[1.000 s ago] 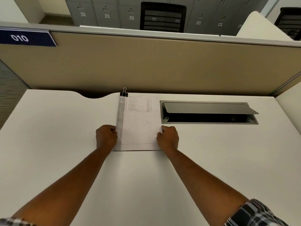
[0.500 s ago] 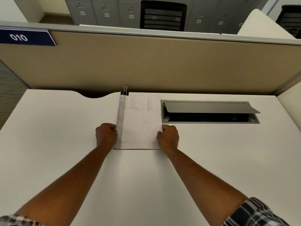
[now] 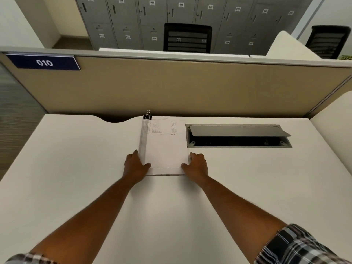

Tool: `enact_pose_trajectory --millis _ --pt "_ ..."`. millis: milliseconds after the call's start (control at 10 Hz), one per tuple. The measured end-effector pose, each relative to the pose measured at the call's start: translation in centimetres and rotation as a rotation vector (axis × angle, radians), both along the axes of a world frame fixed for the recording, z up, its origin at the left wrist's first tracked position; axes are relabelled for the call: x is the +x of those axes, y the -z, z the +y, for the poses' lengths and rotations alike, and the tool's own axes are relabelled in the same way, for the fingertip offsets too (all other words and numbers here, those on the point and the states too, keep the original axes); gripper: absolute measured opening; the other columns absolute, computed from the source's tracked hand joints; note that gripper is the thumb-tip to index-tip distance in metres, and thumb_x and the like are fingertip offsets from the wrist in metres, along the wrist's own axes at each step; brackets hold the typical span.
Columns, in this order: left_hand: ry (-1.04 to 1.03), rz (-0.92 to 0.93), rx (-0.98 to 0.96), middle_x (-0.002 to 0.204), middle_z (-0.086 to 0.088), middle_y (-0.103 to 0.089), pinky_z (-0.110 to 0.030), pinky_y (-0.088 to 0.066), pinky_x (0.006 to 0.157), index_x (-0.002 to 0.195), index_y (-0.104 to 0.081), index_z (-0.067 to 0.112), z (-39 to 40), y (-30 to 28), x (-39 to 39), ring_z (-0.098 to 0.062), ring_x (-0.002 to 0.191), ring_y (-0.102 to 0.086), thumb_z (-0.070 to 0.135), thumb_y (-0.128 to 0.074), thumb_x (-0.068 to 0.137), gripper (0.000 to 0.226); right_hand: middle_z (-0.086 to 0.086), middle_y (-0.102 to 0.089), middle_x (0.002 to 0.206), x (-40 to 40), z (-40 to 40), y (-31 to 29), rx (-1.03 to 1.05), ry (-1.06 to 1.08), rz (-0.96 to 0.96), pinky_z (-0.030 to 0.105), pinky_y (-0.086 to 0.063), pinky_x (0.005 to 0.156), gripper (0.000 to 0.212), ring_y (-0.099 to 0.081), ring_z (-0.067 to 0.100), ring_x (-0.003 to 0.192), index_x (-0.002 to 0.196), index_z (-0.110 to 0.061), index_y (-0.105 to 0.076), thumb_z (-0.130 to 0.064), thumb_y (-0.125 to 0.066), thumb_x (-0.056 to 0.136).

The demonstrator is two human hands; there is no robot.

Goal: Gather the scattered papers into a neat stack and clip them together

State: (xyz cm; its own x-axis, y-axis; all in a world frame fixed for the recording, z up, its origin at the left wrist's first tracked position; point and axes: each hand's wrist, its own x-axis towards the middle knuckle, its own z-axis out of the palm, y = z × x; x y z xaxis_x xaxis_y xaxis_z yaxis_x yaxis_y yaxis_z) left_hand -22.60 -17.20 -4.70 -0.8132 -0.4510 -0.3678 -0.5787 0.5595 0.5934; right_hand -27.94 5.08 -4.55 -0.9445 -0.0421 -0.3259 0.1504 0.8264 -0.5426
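1. The stack of papers [image 3: 164, 149] lay flat on the white counter [image 3: 76, 168], toward the far edge and just left of the open cable box [image 3: 238, 136] sunk into the top
2. A black binder clip [image 3: 147, 116] was clamped on the far left corner of the stack, with its wire loop sticking up
3. The left hand [image 3: 135, 166] was at the near left corner of the papers, thumb lying on top of the top sheet and the fingers running along the left edge, so it pinched that corner
4. The right hand [image 3: 196, 163] did much the same at the near right corner, thumb on the sheet and knuckles against the right edge
5. The two hands were well apart, one on each side, with the stack between them
6. The top sheet had a block of printed lines near the far end, too small to read, and the left edge showed the sheet edges as a grey strip
7. Both forearms were bare, with plaid sleeves [image 3: 297, 246] rolled up at the bottom of the view
8. Behind the counter stood a tan divider [image 3: 190, 86] with a blue 010 sign [image 3: 44, 62], then grey lockers [image 3: 133, 20] and a black chair [image 3: 187, 38]
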Motion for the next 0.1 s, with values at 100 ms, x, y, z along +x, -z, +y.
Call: enact_pose_trajectory --millis 100 --pt "0.010 0.018 0.019 0.150 -0.017 -0.035 -0.048 -0.037 0.110 0.152 -0.022 0.008 0.85 -0.55 1.56 -0.036 0.137 -0.037 0.034 -0.074 0.083 0.090 0.013 -0.048 0.137 1.00 1.09 -0.75 -0.027 -0.040 -0.073 0.036 -0.047 0.101 0.058 -0.053 0.032 0.127 0.136 -0.012 -0.054 -0.035 -0.072 0.086"
